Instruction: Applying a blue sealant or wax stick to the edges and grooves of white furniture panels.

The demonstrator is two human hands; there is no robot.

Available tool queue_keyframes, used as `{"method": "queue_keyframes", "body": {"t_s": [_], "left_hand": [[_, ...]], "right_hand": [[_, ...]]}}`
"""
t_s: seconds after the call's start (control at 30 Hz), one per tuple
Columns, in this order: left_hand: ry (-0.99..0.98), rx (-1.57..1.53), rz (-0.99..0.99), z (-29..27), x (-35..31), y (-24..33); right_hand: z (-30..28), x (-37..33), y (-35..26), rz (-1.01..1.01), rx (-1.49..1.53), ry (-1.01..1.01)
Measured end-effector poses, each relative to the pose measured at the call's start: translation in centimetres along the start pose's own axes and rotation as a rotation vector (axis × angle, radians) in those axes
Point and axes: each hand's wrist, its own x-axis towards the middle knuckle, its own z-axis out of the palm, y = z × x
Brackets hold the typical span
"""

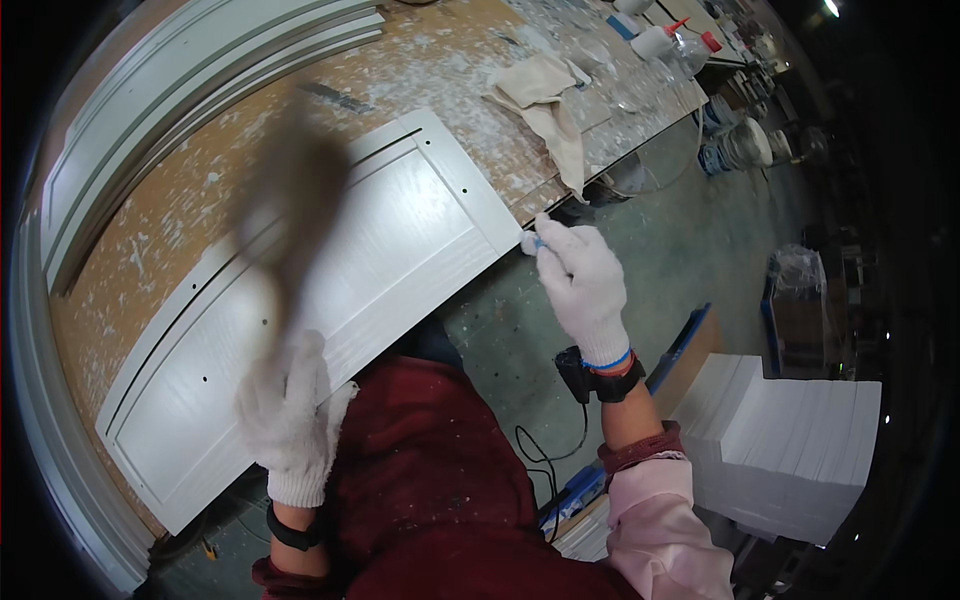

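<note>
A white door panel [340, 285] with a curved far edge, a recessed middle and several small dark holes lies at a slant on the worktable. My left hand [290, 415], in a white knit glove, rests over its front edge, fingers stretched out on the surface and partly smeared. Just beyond those fingers, a blurred brown shape [295, 190] covers part of the panel; I cannot tell what it is. At the panel's right corner my right hand [582, 285], gloved too, pinches a small white and blue piece [533, 243] whose kind is unclear.
Curved white panels [190, 90] stack along the far left of the paint-spattered worktable [455, 60]. A beige cloth [545, 105] hangs over its right edge, with bottles [655, 42] behind. Right of me stand a stack of white boards [775, 425] and, farther off, buckets [735, 147]. A cable [545, 460] dangles from my right wrist.
</note>
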Motion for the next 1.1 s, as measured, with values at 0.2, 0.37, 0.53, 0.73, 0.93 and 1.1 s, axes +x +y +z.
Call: {"method": "queue_keyframes", "body": {"t_s": [0.2, 0.37, 0.53, 0.73, 0.93, 1.1], "left_hand": [[-0.002, -0.014, -0.001, 0.3, 0.0, 0.1], [0.037, 0.027, -0.009, 0.8, -0.1, -0.3], [0.067, 0.085, 0.003, 1.4, -0.2, -0.5], [0.063, 0.097, 0.024, 1.3, -0.1, -0.6], [0.096, 0.108, 0.021, 1.3, -0.2, -0.6], [0.090, 0.123, 0.024, 1.5, 0.0, -0.4]], "right_hand": [[0.2, 0.0, -0.3, -0.042, 0.008, 0.054], [0.0, 0.6, 0.4, 0.098, -0.089, 0.079], [0.6, -0.2, -0.3, -0.057, 0.029, 0.105], [0.6, -0.5, 1.1, 0.077, -0.075, 0.113], [1.0, -0.3, 0.3, -0.167, -0.008, 0.093], [0.3, 0.3, 1.8, 0.006, -0.104, 0.049]]}}
